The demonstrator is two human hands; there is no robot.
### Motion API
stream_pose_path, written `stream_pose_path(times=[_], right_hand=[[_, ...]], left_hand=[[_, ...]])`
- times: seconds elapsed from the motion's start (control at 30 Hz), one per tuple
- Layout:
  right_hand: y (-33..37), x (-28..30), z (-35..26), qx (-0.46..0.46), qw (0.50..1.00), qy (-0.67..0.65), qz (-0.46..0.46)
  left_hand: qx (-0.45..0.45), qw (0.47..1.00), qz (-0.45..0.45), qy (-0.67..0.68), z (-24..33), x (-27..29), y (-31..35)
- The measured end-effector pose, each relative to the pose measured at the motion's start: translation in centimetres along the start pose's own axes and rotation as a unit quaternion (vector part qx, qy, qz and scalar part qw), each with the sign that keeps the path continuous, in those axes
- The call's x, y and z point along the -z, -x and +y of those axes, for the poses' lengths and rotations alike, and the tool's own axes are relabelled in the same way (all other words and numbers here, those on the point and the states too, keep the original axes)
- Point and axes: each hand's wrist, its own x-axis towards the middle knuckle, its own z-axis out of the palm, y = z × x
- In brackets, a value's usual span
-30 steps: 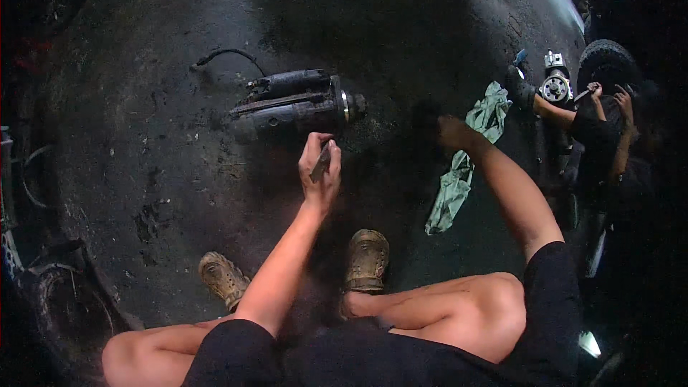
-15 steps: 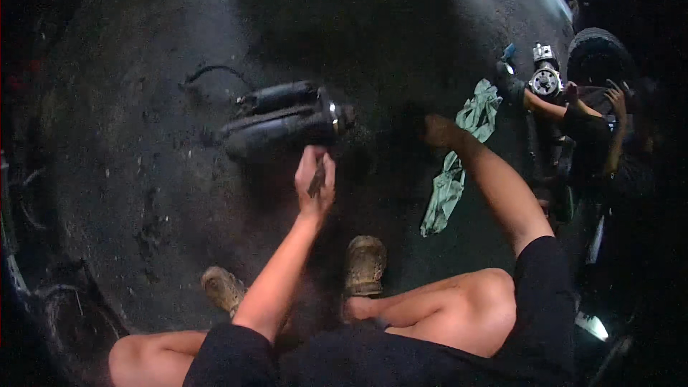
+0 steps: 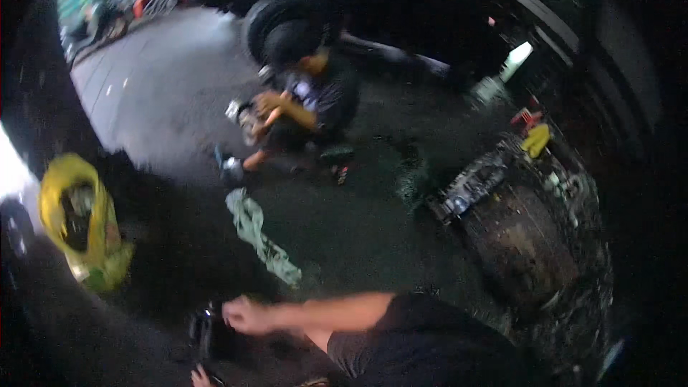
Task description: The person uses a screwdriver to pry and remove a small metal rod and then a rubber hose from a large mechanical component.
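At the lower edge, left of the middle, lies a dark cylindrical part (image 3: 203, 333) with a shiny band at its end; it looks like a starter motor. My right hand (image 3: 245, 315) is just to the right of it, fingers curled and blurred. Whatever it may hold is hidden. Only a bit of my left hand (image 3: 201, 377) shows at the bottom edge, near the part's lower end, and its grip is out of sight. Beyond my right arm a crumpled pale green cloth (image 3: 259, 235) is stretched on the dark floor.
A co-worker (image 3: 315, 100) squats ahead, hands by a silvery metal part (image 3: 249, 125), in front of a vehicle tyre (image 3: 276, 18). A yellow plastic bag (image 3: 107, 265) stands at left. A metal assembly (image 3: 473, 183) lies by a rusty drum-like object (image 3: 523, 244) at right.
My view has swung to the right, so the cylindrical part and my hands now sit at the lower left edge. The co-worker, yellow bag and right-side metal parts show more fully.
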Motion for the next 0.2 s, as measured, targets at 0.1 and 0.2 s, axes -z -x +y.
stream_pose_path(times=[0.1, 0.2], right_hand=[[7.6, -3.0, -15.2, -0.136, 0.981, -0.127, -0.053], [11.5, -4.7, -14.2, -0.372, 0.903, -0.21, 0.052]], left_hand=[[-0.189, 0.962, -0.034, -0.195, 11.5, 9.5, 0.8], [-0.264, 0.958, -0.087, 0.069, 29.1, 12.7, 0.9]])
